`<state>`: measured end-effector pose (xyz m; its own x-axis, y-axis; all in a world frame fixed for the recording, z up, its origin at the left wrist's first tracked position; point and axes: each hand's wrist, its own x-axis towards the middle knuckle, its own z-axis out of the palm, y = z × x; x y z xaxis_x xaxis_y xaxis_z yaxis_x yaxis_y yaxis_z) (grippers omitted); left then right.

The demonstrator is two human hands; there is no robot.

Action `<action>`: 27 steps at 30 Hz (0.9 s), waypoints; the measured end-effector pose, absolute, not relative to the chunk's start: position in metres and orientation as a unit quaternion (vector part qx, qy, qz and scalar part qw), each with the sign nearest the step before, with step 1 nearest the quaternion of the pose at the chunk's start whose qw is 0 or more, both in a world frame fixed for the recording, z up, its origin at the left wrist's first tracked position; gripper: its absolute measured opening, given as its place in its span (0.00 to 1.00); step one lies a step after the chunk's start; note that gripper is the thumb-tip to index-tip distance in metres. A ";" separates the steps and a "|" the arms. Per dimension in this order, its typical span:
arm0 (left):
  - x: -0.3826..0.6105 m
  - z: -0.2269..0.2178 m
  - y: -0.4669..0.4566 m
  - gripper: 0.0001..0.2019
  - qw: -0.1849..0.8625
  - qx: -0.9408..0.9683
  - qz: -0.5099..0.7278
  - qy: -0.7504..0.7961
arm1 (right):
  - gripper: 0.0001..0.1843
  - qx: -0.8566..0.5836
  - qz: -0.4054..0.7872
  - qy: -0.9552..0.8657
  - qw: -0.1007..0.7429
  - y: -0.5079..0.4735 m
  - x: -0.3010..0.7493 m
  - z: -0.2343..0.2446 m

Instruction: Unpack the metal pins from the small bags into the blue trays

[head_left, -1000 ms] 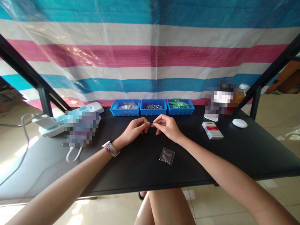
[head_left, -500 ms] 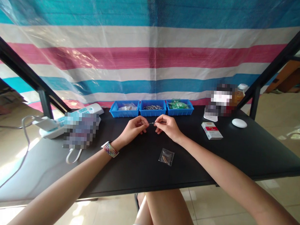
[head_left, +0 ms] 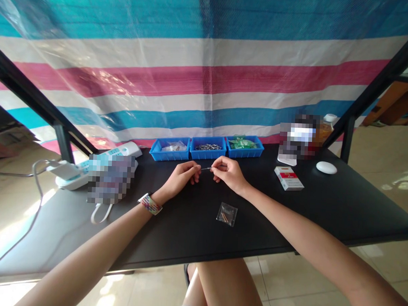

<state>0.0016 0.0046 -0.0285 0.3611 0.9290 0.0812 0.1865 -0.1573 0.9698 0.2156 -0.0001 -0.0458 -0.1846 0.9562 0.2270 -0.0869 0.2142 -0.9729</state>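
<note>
Between my two hands runs a thin metal rod-like piece point(head_left: 206, 168), too small to name more closely. My left hand point(head_left: 182, 177), with a woven band at its wrist, pinches its left end between thumb and fingers. At the other end my right hand point(head_left: 229, 173) pinches it the same way. Both hands are just above the black table point(head_left: 173, 233). Nearer to me lies a small clear plastic bag point(head_left: 227, 214) with copper-coloured pins inside. Behind the hands stand three blue bins: the left bin point(head_left: 156, 154) holds clear bags, the middle bin point(head_left: 207, 155) metal pieces, the right bin point(head_left: 246, 153) green packets.
On the left, a white power strip point(head_left: 126, 150) with a plugged-in charger point(head_left: 64, 170) lies beside a blurred object point(head_left: 113, 178). To the right are a cigarette box point(head_left: 289, 179), a white oval object point(head_left: 326, 168) and a capped bottle point(head_left: 328, 124). A striped sheet point(head_left: 207, 81) hangs behind.
My left hand's fingers have closed up slightly around the thin metal piece. The right hand stays nearly where it was. The whole view has shifted very slightly.
</note>
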 end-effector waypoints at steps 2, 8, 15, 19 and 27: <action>0.002 -0.027 0.004 0.20 0.494 0.661 0.373 0.423 | 0.11 -0.371 0.504 -0.583 0.518 0.000 0.216 -0.046; 0.001 -0.026 0.001 0.18 0.499 0.658 0.383 0.415 | 0.10 -0.374 0.514 -0.573 0.517 0.002 0.216 -0.045; 0.000 -0.029 0.002 0.15 0.499 0.661 0.387 0.405 | 0.11 -0.373 0.522 -0.564 0.519 0.003 0.217 -0.046; 0.001 -0.029 0.001 0.15 0.502 0.659 0.386 0.407 | 0.11 -0.368 0.527 -0.567 0.516 0.003 0.218 -0.048; 0.002 -0.026 0.000 0.10 0.522 0.642 0.406 0.388 | 0.12 -0.371 0.530 -0.501 0.575 0.012 0.220 -0.032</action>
<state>0.0018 0.0001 -0.0258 0.3691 0.9222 0.1156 0.0735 -0.1530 0.9855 0.2197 0.0120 -0.0320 -0.0629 0.9812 0.1824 -0.2381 0.1628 -0.9575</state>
